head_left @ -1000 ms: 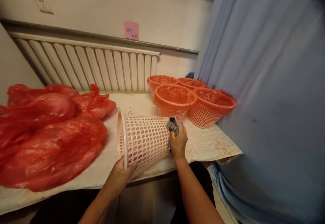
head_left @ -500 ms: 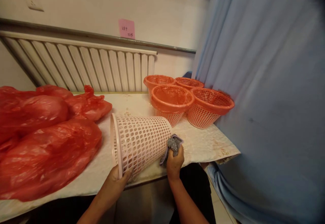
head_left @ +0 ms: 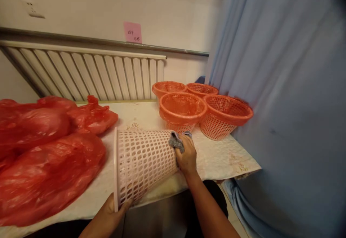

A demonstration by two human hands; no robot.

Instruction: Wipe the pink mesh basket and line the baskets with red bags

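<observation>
A pale pink perforated plastic wastebasket (head_left: pixel 146 162) lies on its side over the front of the table, its rim to the left and its base to the right. My left hand (head_left: pixel 115 209) grips the rim at its lower edge, thumb outside and the other fingers partly hidden. My right hand (head_left: pixel 187 156) is closed on a grey cloth (head_left: pixel 177 142) and presses it against the basket's base end. Part of the cloth is hidden under the fingers.
Several baskets lined with red bags, such as the front one (head_left: pixel 182 110), stand at the back right. Full red plastic bags (head_left: pixel 51 173) cover the table's left side. A blue curtain (head_left: pixel 283 122) hangs to the right. A radiator (head_left: pixel 102 76) runs behind the table (head_left: pixel 216 158).
My right hand has moved the cloth up along the basket's base end. The basket's rim end has shifted slightly left and toward me, with my left hand on it.
</observation>
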